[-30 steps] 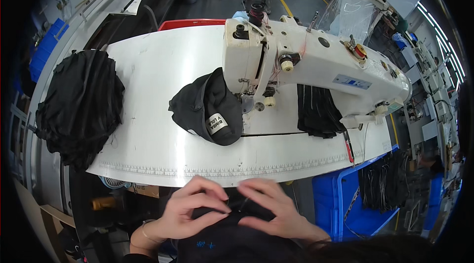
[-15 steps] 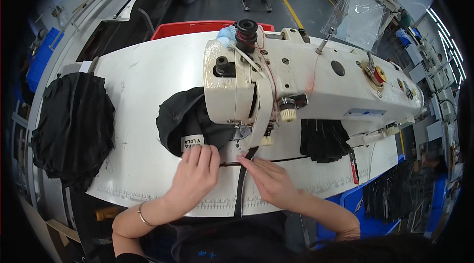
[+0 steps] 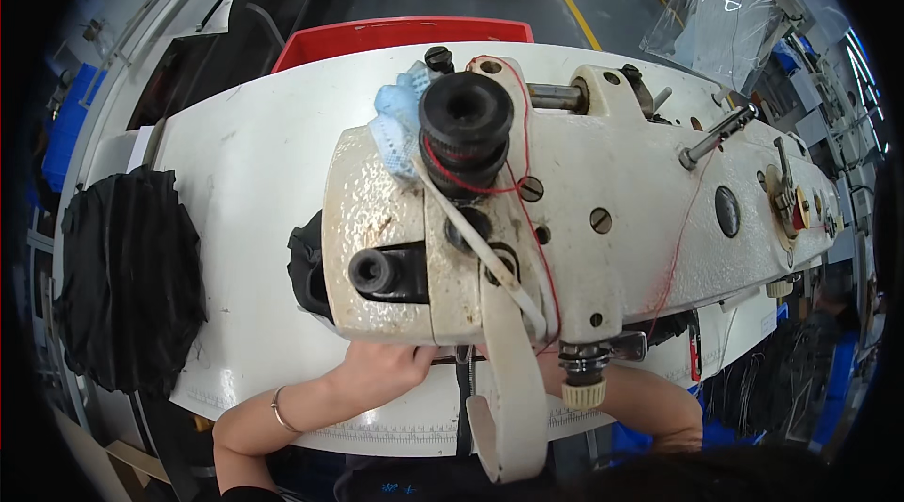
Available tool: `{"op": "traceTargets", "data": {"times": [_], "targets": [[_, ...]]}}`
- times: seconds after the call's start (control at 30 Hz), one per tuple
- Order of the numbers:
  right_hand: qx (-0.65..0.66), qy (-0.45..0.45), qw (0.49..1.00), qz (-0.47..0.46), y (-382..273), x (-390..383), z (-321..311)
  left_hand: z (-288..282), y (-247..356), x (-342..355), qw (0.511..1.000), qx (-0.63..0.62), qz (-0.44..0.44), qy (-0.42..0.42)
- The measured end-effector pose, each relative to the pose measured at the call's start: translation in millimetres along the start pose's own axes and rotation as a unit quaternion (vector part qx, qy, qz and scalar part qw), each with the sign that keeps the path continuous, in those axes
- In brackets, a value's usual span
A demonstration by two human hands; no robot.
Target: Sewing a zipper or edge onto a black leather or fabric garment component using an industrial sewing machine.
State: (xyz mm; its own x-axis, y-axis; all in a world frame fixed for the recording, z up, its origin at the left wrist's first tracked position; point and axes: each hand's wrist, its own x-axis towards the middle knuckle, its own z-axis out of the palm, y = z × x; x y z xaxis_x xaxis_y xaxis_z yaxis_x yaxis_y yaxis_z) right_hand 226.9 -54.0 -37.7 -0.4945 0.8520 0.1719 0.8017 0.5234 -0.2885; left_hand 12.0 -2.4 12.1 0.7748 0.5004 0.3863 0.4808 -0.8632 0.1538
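Note:
The white sewing machine head (image 3: 386, 210) fills the middle and covers most of what lies at the needle. My left hand (image 3: 381, 372) is at its lower front edge, fingers curled closed, their tips hidden. A black fabric piece (image 3: 303, 262) shows only in part, left of the head. Between my hands a narrow black strip (image 3: 462, 408) runs toward the table's front edge. A wide off-white tape (image 3: 516, 389) hangs in a loop from the machine. My right forearm (image 3: 631, 398) reaches in under the machine, where my right hand is almost wholly hidden.
On the white table (image 3: 245, 172) a pile of black fabric pieces (image 3: 127, 281) lies at the left. Another dark stack (image 3: 664, 325) shows under the machine arm, next to a red-handled tool (image 3: 695, 351). A red bin (image 3: 405, 33) stands behind the table.
The view has come closer over the machine, whose head now looms larger and hides the needle area, the white label and my right hand. My left hand's fingertips have gone out of sight.

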Motion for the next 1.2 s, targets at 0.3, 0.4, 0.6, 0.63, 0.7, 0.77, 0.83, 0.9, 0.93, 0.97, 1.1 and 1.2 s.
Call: {"op": "traceTargets", "data": {"times": [0.3,0.4,0.6,0.63,0.7,0.77,0.83,0.9,0.93,0.97,1.1,1.2], "targets": [[0.237,-0.017,0.971,0.009,-16,5,-14,15,-35,4,0.924,-0.342,-0.118,0.120],[0.285,-0.020,0.958,0.016,-17,2,-14,6,-33,-3,0.964,-0.260,-0.054,0.035],[0.272,-0.040,0.961,-0.017,-19,0,-10,17,-19,-25,0.997,-0.072,0.015,-0.016],[0.253,-0.064,0.965,-0.019,-20,0,-10,16,-19,-25,0.997,-0.072,0.014,-0.017],[0.235,-0.088,0.968,-0.021,-19,0,-9,12,-19,-20,0.997,-0.070,0.020,-0.014],[0.217,-0.069,0.973,-0.042,-17,2,-7,2,-17,-13,0.998,-0.059,0.026,-0.008],[0.232,-0.058,0.970,-0.039,-20,4,-7,-2,-17,-14,0.998,-0.045,0.031,0.000],[0.245,-0.047,0.968,-0.033,-21,5,-11,-2,-17,-14,0.999,-0.038,0.037,0.004],[0.270,-0.020,0.962,-0.021,-21,6,-15,-2,-17,-12,0.998,-0.040,0.040,0.006],[0.294,0.007,0.956,-0.010,-20,6,-18,-3,-17,-10,0.998,-0.056,0.037,0.001],[0.303,-0.038,0.952,-0.012,-18,5,-5,-3,-17,-12,0.998,-0.054,0.024,-0.004],[0.272,-0.071,0.960,-0.004,-18,2,-5,-7,-16,-8,0.997,-0.072,0.027,-0.014]]}}
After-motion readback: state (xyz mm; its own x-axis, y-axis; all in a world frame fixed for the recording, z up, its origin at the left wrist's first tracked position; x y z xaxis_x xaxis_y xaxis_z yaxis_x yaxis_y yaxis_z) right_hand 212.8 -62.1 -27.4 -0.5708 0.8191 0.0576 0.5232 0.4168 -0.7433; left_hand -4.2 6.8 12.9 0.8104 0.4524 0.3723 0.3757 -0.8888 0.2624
